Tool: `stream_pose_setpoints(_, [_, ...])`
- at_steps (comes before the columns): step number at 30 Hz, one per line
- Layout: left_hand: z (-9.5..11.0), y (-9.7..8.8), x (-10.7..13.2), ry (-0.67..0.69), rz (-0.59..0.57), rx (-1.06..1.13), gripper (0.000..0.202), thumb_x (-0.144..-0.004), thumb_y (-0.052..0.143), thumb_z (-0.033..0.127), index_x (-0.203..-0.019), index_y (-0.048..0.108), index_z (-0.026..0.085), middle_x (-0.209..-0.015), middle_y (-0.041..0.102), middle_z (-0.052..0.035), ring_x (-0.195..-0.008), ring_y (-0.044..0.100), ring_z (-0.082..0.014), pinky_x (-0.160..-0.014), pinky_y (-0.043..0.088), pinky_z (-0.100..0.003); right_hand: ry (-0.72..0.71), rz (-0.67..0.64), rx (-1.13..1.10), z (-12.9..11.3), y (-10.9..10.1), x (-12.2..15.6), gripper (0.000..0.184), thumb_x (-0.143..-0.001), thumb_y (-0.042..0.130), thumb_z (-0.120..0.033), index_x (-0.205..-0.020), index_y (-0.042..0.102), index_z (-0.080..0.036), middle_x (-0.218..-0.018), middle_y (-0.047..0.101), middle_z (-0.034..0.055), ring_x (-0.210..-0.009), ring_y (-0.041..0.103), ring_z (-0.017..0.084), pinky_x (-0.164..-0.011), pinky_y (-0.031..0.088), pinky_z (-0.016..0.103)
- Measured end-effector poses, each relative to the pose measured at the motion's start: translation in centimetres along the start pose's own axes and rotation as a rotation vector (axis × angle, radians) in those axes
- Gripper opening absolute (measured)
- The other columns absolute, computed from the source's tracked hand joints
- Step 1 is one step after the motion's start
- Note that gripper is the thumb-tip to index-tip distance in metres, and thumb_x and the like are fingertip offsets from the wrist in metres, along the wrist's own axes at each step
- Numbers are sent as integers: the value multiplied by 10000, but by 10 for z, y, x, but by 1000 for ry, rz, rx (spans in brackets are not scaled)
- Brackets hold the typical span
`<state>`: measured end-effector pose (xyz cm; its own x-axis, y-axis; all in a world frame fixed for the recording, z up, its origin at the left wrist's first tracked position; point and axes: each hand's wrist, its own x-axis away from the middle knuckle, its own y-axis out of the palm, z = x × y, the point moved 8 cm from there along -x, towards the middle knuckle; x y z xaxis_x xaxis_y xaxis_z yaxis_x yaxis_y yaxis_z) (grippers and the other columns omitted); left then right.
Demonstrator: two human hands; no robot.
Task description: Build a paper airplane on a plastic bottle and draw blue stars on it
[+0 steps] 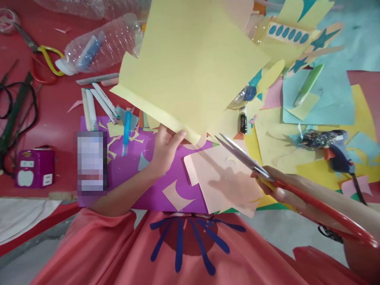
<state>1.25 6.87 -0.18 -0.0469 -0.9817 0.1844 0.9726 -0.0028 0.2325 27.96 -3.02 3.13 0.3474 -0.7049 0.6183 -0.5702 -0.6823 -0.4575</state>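
My left hand (165, 147) pinches the lower edge of a large pale yellow paper sheet (190, 63), holding it up over the table. My right hand (285, 189) grips red-handled scissors (246, 158); their blades point up and left toward the sheet's lower right edge and look slightly parted. Below the sheet lie a purple paper sheet (154, 186) and a peach paper piece (225, 182) with cut-out curves.
A clear plastic bottle (101, 45), several glue sticks (97, 101) and other scissors (44, 59) lie on the red table at left. A purple box (34, 168) sits near the left edge. A blue glue gun (332, 148) rests on coloured paper scraps at right.
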Motion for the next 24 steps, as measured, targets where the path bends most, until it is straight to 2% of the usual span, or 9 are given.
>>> stream_pose_setpoints(2, [2, -1, 0, 30, 4, -2, 409, -759, 732, 358, -1095, 529, 243, -976, 683, -17, -864, 697, -150, -645, 596, -223, 0, -68, -13, -10, 3, -4, 574, -901, 310, -711, -1053, 613, -247, -726, 627, 45, -557, 569, 170, -534, 476, 309])
stream_pose_setpoints(4, [3, 0, 0, 43, -6, -11, 351, -775, 734, 354, -1025, 519, 231, -842, 670, 18, -698, 678, -111, -610, 584, -220, -31, -129, -37, -17, 7, -9, 536, -896, 359, -699, -1017, 611, -241, -730, 633, 47, -584, 583, 173, -548, 467, 298])
stream_pose_setpoints(7, [4, 4, 1, 35, -45, -16, 339, -789, 746, 353, -980, 497, 227, -700, 629, 64, -541, 618, -77, -534, 545, -205, -68, -167, -75, -22, 12, -17, 497, -907, 391, -666, -1069, 598, -243, -774, 644, 47, -618, 591, 170, -575, 471, 292])
stream_pose_setpoints(11, [6, 8, 3, 50, -69, -26, 340, -794, 754, 382, -962, 506, 223, -707, 648, 52, -540, 623, -77, -506, 522, -202, -73, -157, -107, -32, 16, -26, 541, -916, 349, -692, -1115, 593, -252, -769, 605, 31, -618, 552, 149, -581, 448, 281])
stream_pose_setpoints(16, [4, 10, 4, 45, -75, -44, 373, -786, 754, 417, -982, 504, 221, -731, 653, 48, -555, 623, -76, -514, 525, -195, -58, -194, -190, -44, 21, -32, 630, -893, 309, -756, -1085, 563, -213, -658, 484, -10, -513, 403, 108, -481, 341, 255])
stream_pose_setpoints(20, [6, 12, 5, 46, -93, -23, 384, -782, 769, 404, -969, 488, 219, -722, 644, 57, -558, 634, -80, -518, 523, -195, -50, -269, -197, -49, 26, -35, 642, -869, 302, -791, -988, 515, -197, -671, 444, -23, -508, 382, 90, -477, 348, 245])
stream_pose_setpoints(24, [7, 13, 5, 44, -100, -15, 401, -776, 782, 434, -915, 476, 215, -683, 644, 65, -535, 632, -79, -495, 505, -189, -49, -286, -195, -49, 27, -36, 666, -873, 282, -793, -1040, 515, -191, -629, 404, -43, -497, 368, 93, -486, 341, 247])
